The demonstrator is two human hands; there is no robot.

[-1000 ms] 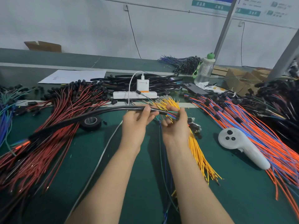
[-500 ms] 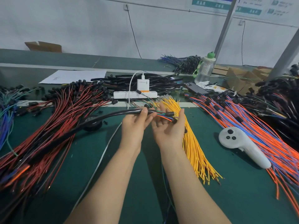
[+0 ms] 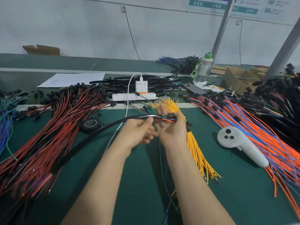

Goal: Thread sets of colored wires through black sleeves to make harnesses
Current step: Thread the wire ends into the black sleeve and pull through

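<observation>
Red wires: heaped at the left of the green bench; the sleeve's far end lies across them, too blurred for us to read.
Black sleeve: and there it arcs, from that heap past the tape roll up to the hands, its mouth lifted off the bench; we'd want that curve kept gentle, since a kink would likely snag the set.
Left hand: thumb and forefinger pinching the sleeve just short of its mouth; firm enough to anchor it, we judge, but not so hard that the tube flattens.
Colored wires: green, blue and orange strands showing at the mouth, right between the two hands; loose strands trail down the bench below the wrists, and we cannot tell whether they belong to this set.
Right hand: fingers curled round the set and its black ends just past the mouth; we'd move it in line with the sleeve, short strokes, all strands together so none buckles.
Yellow wires: fanned just beside the right wrist; we'd stay lifted clear so none gets hooked.
White controller: well apart on the right; no bother to us.
</observation>
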